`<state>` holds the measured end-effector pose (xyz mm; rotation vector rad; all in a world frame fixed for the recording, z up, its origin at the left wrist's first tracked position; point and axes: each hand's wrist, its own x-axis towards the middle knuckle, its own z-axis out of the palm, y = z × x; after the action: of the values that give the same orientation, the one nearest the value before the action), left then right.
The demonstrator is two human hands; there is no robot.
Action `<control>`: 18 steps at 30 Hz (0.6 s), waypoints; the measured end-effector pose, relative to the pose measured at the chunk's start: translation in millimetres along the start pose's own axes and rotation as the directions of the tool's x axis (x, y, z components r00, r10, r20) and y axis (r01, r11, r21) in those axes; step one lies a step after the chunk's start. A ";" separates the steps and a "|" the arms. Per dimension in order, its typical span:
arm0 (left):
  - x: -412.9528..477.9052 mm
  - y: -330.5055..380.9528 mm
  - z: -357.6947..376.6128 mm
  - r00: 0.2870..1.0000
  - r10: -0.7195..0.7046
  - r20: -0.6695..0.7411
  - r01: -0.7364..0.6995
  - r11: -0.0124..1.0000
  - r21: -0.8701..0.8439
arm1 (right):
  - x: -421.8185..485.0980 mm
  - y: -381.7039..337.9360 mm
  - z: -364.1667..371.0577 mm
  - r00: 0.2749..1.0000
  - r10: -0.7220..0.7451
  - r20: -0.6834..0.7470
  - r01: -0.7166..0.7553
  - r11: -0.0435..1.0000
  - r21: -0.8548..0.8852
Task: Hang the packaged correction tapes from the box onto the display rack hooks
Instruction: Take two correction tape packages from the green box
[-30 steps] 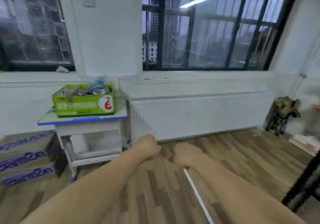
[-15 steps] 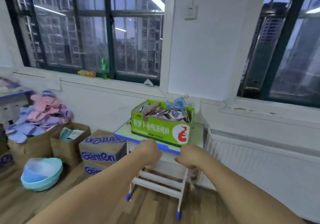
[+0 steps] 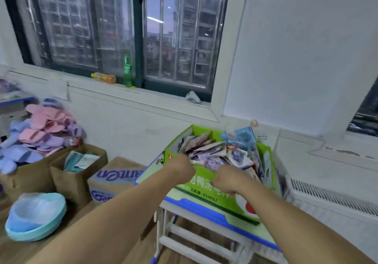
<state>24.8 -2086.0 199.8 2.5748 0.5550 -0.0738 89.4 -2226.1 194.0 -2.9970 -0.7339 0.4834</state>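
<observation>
Single view: head camera, worn on you, wide-angle, straight lines bow at the edges. It faces forward and down along both your forearms; left hand (image 3: 182, 166) and right hand (image 3: 227, 180) sit near centre, close in. Green box (image 3: 200, 188) on the desk (image 3: 206, 212) is near, just beyond them. Window (image 3: 114, 28) fills the upper left, farther off; floor (image 3: 20, 250) shows lower left.

Box (image 3: 196, 184) is printed cardboard with a slight sheen; packets (image 3: 212, 154) look glossy, plastic-faced. Cartons (image 3: 71, 182) are matt brown cardboard, basin (image 3: 36, 220) smooth plastic, bottle (image 3: 127, 73) clear green plastic, floor (image 3: 18, 251) wood-grain boards
</observation>
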 end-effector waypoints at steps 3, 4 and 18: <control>71.3 -6.8 -4.3 0.998 0.040 0.047 -0.042 0.998 0.041 | 57.6 3.4 -10.2 0.998 0.055 -0.003 -0.055 0.998 0.019; 93.4 -7.7 -5.0 0.997 0.052 0.062 -0.054 0.998 0.032 | 72.4 5.1 -12.6 0.998 0.066 -0.007 -0.066 0.998 0.023; 263.2 -17.3 28.1 1.000 0.013 0.023 -0.016 0.990 0.137 | 223.8 34.0 -17.5 0.976 0.146 -0.160 -0.153 0.988 -0.032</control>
<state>260.2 -1987.9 126.8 2.7075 0.5398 -0.1402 298.3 -2153.8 142.0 -3.1000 -0.5175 0.2316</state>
